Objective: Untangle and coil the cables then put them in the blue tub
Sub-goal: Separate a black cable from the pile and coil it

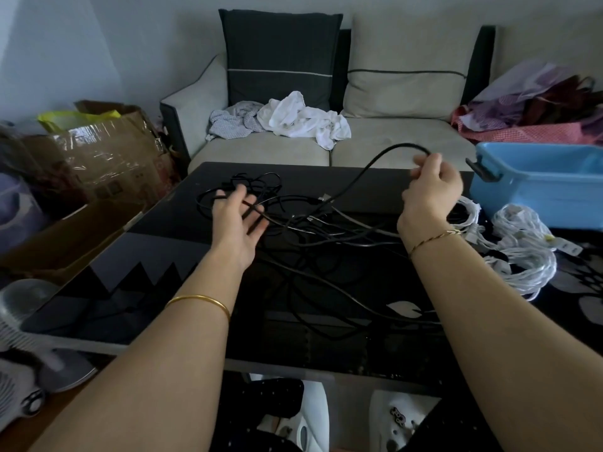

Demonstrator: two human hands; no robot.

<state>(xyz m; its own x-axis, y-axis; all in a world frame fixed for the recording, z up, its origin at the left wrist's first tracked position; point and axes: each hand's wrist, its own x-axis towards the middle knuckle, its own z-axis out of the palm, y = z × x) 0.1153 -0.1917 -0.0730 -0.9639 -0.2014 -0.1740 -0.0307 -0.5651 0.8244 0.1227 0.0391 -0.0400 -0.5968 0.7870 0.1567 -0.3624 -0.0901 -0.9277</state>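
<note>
A tangle of black cables (313, 230) sprawls over the middle of the dark glass table (156, 288). My right hand (430, 194) is raised above the table and pinches one black cable (368, 168), which arcs up from the tangle. My left hand (239, 220) is palm up with fingers spread, and strands of black cable run between its fingers. A heap of white cables (518, 252) lies at the right. The blue tub (538, 184) stands at the table's far right corner, just beyond the white cables.
A sofa (375, 138) with cushions and crumpled cloths runs behind the table. Cardboard boxes (98, 158) stand at the left, a fan (26, 321) at the lower left. A pile of bags and fabric (538, 106) sits on the sofa's right end.
</note>
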